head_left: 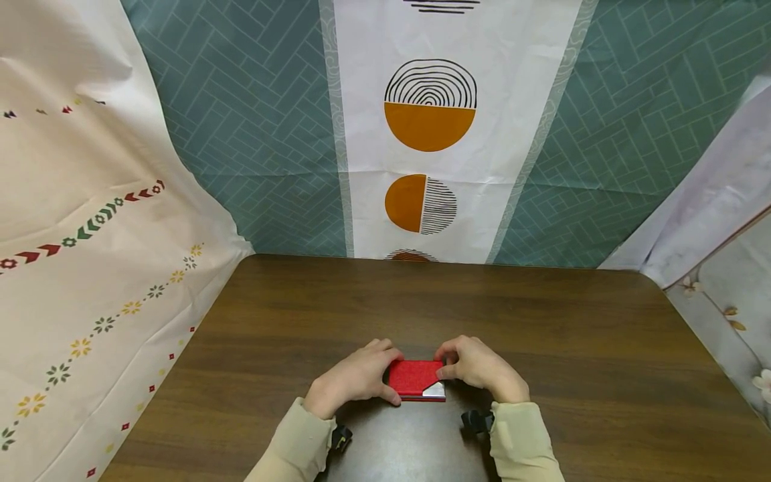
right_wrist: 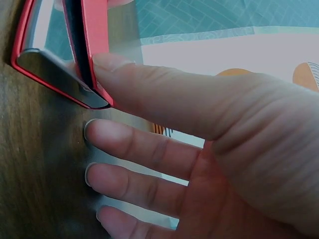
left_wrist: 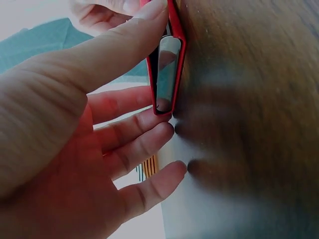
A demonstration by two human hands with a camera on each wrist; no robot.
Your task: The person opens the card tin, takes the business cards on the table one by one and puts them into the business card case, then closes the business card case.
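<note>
A red card holder (head_left: 414, 377) with a silver metal case inside its cover lies on the table in the head view, between both hands. My left hand (head_left: 359, 377) holds its left end, thumb at the near edge and fingers along the far side. In the left wrist view the thumb (left_wrist: 124, 42) rests against the red cover, and the metal case shows in its open end. My right hand (head_left: 478, 366) pinches the far right corner. The right wrist view shows the right thumb (right_wrist: 149, 92) on the red flap, which stands a little apart from the metal case.
The brown wooden table (head_left: 289, 301) spreads around the hands. A patterned green and white curtain (head_left: 271, 134) hangs behind it, with a cream cloth (head_left: 78, 221) along the left side. Black wrist straps (head_left: 478, 422) sit below the sleeves.
</note>
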